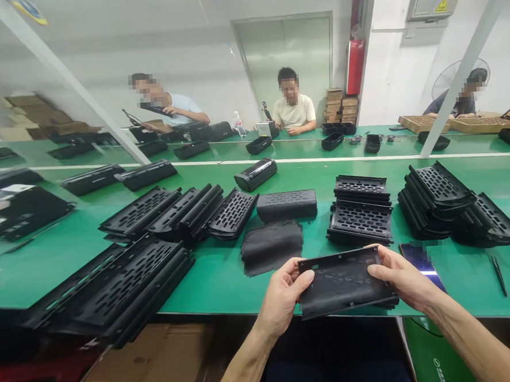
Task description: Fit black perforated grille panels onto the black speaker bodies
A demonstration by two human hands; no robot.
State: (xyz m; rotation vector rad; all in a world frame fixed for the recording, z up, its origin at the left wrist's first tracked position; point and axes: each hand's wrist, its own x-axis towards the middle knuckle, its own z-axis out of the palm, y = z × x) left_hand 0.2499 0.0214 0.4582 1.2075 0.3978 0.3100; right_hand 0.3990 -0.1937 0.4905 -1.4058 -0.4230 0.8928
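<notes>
Black plastic panel (344, 282), flat and rectangular with a matte face, held over the near edge of the green table (225, 276) between both hands. Left hand (283, 299) closes on the panel's left short edge, thumb on top and fingers curled beneath; right hand (401, 280) closes on the right short edge in the same way (so neither hand is nearer, each bearing one end). Long axis runs left to right across the view, the panel tilted slightly toward the camera. Just beyond it on the table lie a folded dark cloth (272, 246), soft and creased, and a stack of slotted black trays (360, 213), rigid and perforated. A phone (421, 261) lies just right of the right hand.
</notes>
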